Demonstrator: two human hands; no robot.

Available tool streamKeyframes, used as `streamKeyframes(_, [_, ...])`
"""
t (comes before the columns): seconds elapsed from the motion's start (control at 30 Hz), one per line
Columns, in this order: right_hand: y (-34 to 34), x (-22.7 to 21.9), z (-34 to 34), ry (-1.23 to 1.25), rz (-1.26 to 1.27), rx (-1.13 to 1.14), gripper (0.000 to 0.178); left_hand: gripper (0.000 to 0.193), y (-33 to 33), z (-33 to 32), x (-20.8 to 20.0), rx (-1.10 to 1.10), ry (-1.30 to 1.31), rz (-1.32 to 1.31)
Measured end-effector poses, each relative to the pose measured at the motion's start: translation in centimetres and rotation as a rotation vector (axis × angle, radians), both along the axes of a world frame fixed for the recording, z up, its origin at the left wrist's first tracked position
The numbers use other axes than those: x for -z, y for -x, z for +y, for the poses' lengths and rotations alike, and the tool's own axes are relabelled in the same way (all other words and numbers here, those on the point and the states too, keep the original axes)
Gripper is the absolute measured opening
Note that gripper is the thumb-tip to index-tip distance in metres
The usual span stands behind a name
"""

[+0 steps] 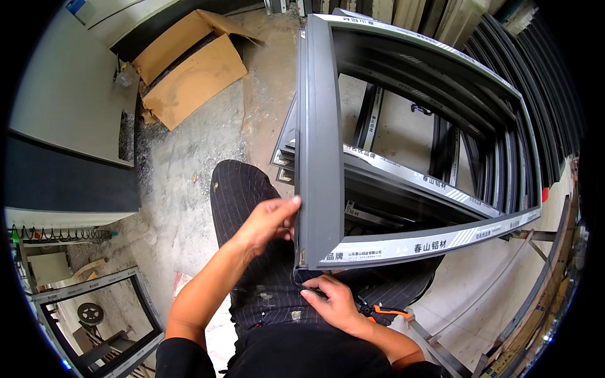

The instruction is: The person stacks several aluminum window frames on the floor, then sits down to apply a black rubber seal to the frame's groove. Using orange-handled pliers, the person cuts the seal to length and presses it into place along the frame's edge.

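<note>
- Grey-finished sides are seen joined at the corners of the frame [320, 151], which is positioned over the striped trousers [242, 195], with further frames [403, 173] behind it
- By the half-curled left hand [268, 223], the frame's left side is touched; whether anything is gripped there cannot be told
- By the right hand [334, 302], a dark strip [309, 288] appears to be pinched just below the frame's lower left corner
- The joining is judged done; the strip is judged not fully fitted, and how much remains cannot be told
- Along the rims, white tape [463, 235] is printed with dark characters and slanted stripes, partly legible
- Beside the right hand, orange-handled pliers [392, 310] are left unheld
</note>
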State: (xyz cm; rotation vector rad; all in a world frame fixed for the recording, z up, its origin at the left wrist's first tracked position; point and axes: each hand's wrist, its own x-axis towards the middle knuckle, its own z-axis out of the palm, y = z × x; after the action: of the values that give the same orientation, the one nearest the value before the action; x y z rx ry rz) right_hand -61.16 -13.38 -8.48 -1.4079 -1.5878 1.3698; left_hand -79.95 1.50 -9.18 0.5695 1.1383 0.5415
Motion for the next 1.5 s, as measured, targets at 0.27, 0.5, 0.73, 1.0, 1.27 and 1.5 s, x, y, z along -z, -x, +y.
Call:
streamKeyframes(0.27, [-0.1, -2.6, 0.2, -0.028, -0.091, -0.030, 0.016, 0.030, 0.5, -5.6, -0.9, 0.050, -0.019, 0.011])
streamKeyframes(0.5, [-1.5, -3.1, 0.8, -0.558, -0.300, 0.066, 0.029, 0.026, 1.1, -6.6, -1.0, 0.134, -0.033, -0.007])
streamKeyframes(0.73, [-1.7, -2.4, 1.2, -0.615, -0.430, 0.089, 0.029, 0.026, 1.2, -7.4, -0.9, 0.152, -0.182, 0.090])
streamKeyframes(1.0, [-2.2, -0.5, 3.1, -0.846, -0.518, 0.020, 0.030, 0.029, 0.1, -6.1, -4.1, 0.447, -0.727, 0.712])
streamKeyframes(1.27, [-2.2, -0.2, 3.6, -0.865, -0.508, 0.012, 0.015, 0.031, -0.4, -7.2, -3.5, 0.354, -0.771, 0.714])
streamKeyframes(1.5, [-2.2, -0.1, 3.5, -0.873, -0.536, 0.019, 0.016, 0.030, -0.7, -7.6, -3.6, 0.344, -0.766, 0.744])
